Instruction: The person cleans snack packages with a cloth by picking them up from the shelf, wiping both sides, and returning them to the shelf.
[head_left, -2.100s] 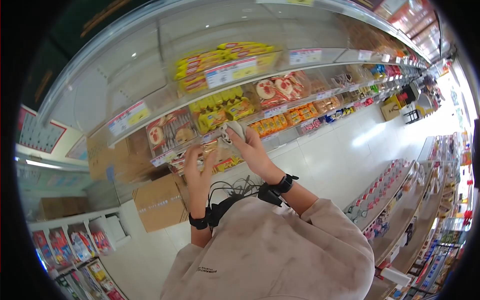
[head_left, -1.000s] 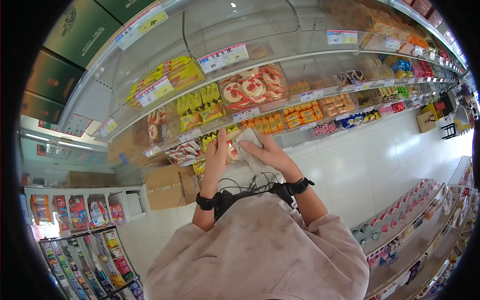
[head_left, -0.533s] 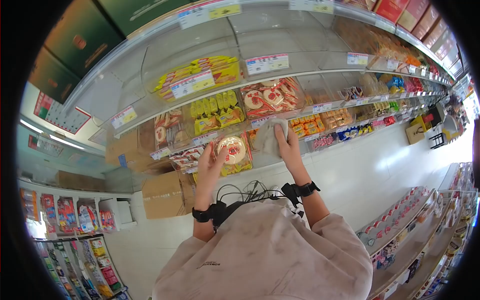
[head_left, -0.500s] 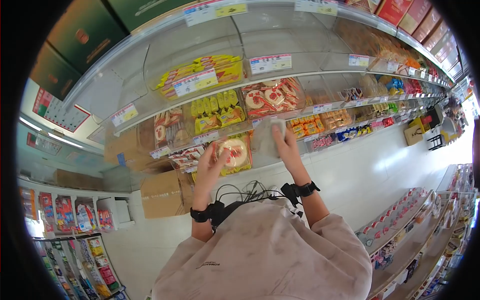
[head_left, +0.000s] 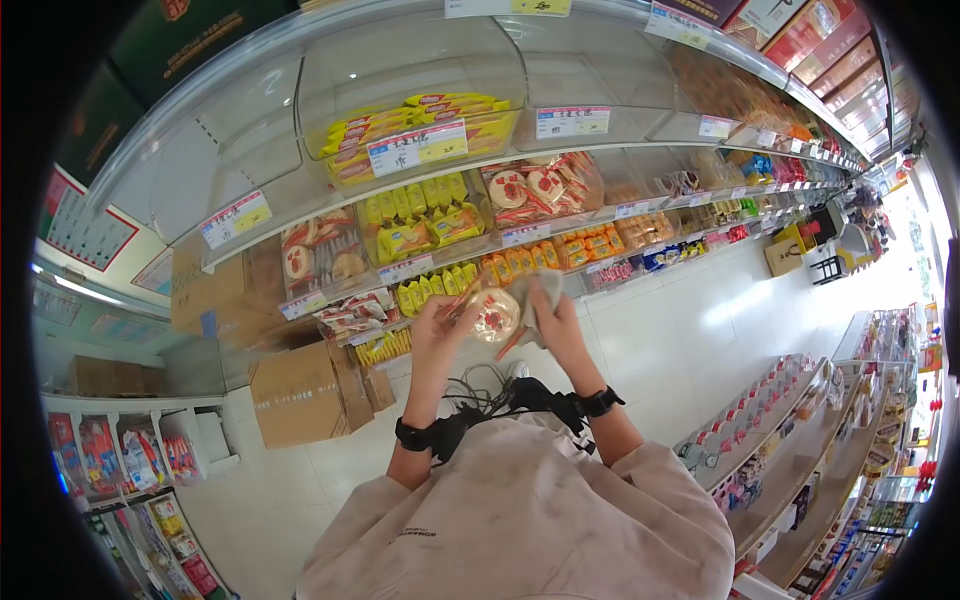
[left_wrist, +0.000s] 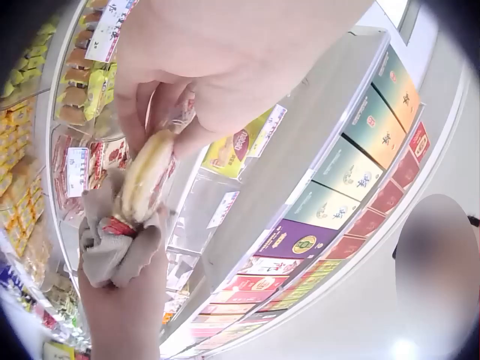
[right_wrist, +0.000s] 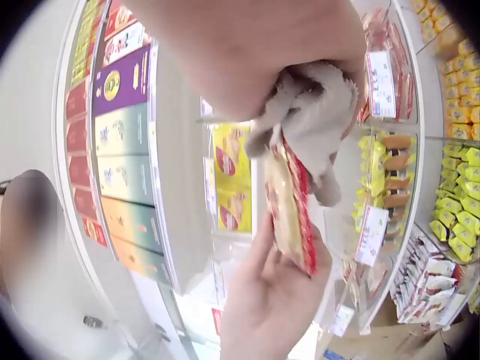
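My left hand (head_left: 436, 330) grips a flat round pastry (head_left: 495, 315) in a clear wrapper with red print, by its left side. A crumpled grey cloth (head_left: 542, 300) is in my right hand (head_left: 565, 328), pinched between thumb and fingers. The cloth lies against the right edge of the wrapped pastry. In the left wrist view the pastry (left_wrist: 146, 176) shows edge-on, its far end at the cloth (left_wrist: 112, 255). From the right wrist, the cloth (right_wrist: 319, 105) covers one end of the wrapper, and the left hand (right_wrist: 274, 300) holds the other end.
Shelves in front carry clear bins of yellow packets (head_left: 425, 230), red-and-white wrapped pastries (head_left: 545, 190) and orange packets (head_left: 590, 245). Cardboard boxes (head_left: 305, 395) stand on the floor at left. Another shelf unit (head_left: 760, 430) runs along the right. Black cables (head_left: 480, 390) hang at the waist.
Half a second ago the cloth was held apart to the right of the pastry; now the hands are closer and the cloth meets its edge. The pastry has turned and shifted slightly right.
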